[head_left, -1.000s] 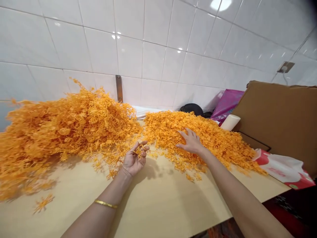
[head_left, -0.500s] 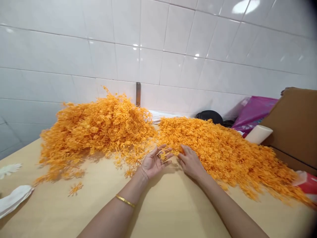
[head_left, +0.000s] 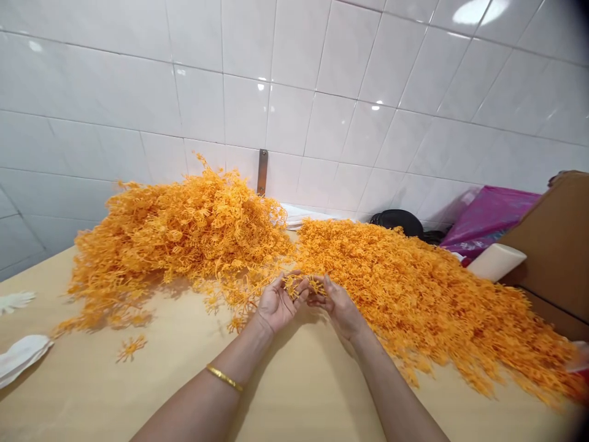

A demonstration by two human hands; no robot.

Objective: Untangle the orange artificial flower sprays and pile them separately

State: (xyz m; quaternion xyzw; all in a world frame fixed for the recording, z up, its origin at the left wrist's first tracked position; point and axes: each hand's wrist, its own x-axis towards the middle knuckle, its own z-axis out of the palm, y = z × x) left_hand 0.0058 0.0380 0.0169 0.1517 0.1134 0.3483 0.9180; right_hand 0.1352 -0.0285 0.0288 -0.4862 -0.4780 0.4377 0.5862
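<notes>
My left hand [head_left: 277, 305], palm up, holds orange spidery plastic flower pieces [head_left: 294, 285] in its curled fingers. Close against it, my right hand [head_left: 339, 305] is closed on another part of the same orange pieces, its fingertips meeting those of the left. Behind the left hand rises a tall, loose heap of orange pieces [head_left: 193, 227], with stems straggling toward the hand. A lower, denser heap of similar pieces [head_left: 414, 288] spreads along the right side, just beyond my right hand. One loose orange piece [head_left: 131, 348] lies apart on the table at left.
The pale wooden table [head_left: 294, 393] meets a white tiled wall. Folded white cloth [head_left: 23, 359] and a white glove-like item [head_left: 16, 302] lie at left. At right stand a cardboard box [head_left: 552, 245], a cream roll [head_left: 497, 262], a purple bag [head_left: 488, 215] and a black round object [head_left: 398, 221].
My right hand has come in from the right to meet the left and now grips the orange pieces too. The view has shifted slightly.
</notes>
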